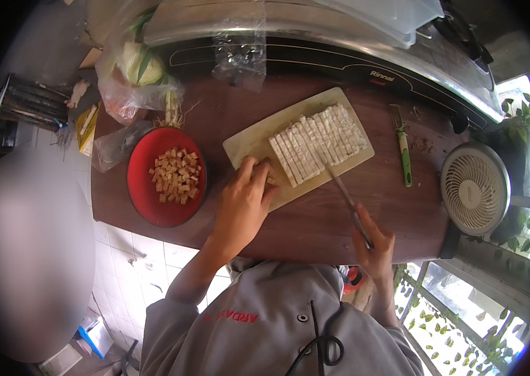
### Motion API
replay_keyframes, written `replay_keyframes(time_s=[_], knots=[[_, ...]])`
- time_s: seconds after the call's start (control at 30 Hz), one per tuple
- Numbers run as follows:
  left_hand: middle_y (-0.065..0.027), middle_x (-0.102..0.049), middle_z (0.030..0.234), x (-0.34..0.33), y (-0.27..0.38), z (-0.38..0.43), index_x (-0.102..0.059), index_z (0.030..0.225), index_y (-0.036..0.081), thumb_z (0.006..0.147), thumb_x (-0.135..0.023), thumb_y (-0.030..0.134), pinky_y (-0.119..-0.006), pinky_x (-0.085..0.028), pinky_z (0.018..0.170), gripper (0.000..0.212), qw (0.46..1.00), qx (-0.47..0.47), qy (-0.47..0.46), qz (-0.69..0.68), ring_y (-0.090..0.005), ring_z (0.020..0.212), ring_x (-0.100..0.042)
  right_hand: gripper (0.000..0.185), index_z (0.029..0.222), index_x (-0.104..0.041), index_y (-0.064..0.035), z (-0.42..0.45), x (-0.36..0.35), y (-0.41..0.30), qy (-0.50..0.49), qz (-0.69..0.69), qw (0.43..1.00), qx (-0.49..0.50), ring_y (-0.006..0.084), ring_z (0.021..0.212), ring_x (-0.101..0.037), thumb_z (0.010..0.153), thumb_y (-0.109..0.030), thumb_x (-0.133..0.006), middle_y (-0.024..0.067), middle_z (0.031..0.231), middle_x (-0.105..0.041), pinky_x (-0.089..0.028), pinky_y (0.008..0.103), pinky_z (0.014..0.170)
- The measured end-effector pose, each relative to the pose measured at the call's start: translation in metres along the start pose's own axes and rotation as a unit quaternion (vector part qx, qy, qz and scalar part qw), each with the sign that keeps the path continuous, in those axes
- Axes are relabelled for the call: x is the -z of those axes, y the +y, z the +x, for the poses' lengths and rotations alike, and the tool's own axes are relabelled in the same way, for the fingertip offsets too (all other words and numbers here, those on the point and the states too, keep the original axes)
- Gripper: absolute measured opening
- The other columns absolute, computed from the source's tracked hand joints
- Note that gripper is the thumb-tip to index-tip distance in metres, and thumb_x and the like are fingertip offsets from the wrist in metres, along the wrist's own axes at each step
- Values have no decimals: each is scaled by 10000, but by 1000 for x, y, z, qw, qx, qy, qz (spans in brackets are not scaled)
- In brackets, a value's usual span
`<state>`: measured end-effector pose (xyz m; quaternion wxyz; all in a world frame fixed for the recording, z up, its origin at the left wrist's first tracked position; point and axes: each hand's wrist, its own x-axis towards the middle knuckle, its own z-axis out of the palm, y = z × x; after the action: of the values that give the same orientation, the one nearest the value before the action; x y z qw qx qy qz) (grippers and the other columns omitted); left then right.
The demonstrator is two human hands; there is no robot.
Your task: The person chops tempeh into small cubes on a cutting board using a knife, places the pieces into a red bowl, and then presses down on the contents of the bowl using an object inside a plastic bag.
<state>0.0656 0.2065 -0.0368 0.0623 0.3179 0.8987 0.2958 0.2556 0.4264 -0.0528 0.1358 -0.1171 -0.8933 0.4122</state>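
Observation:
A block of white tempeh (316, 143), cut into several side-by-side strips, lies on a pale cutting board (246, 143) set at a slant. My left hand (245, 199) is at the board's near left corner, its fingers and thumb curled around a few small tempeh cubes (271, 180), mostly hidden under the fingers. My right hand (375, 242) grips a kitchen knife (342, 190) by its handle. The blade points away from me, its tip at the near edge of the strips. Left of the board, a red bowl (140, 183) holds a heap of small tempeh cubes (175, 176).
A green-handled peeler (405, 160) lies right of the board, near a round fan (474, 188). Behind stands a Rinnai gas stove (293, 54) with a clear plastic bag (239, 51) over its front. A bag of vegetables (138, 70) sits at back left.

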Motion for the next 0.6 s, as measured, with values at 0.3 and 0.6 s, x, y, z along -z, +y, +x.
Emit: replay_keyframes(time_s=[0.3, 0.6], knots=[[-83, -643, 949, -11, -7, -1, -613, 958, 57, 887, -744, 118, -442, -561, 603, 161, 999, -27, 4, 19, -321, 711, -704, 512, 1300, -739, -147, -2, 33, 16, -63, -77, 993, 69, 243, 652, -683, 802, -51, -808, 81, 845, -712, -552, 391, 618], [-83, -677, 946, -17, -1, -5, -707, 1060, 53, 870, -786, 96, -420, -560, 656, 210, 999, -15, 40, -5, -307, 771, -718, 511, 1306, -732, -122, -5, 27, 19, -48, -49, 997, 40, 271, 691, -693, 809, -25, -797, 120, 837, -719, -548, 411, 642]])
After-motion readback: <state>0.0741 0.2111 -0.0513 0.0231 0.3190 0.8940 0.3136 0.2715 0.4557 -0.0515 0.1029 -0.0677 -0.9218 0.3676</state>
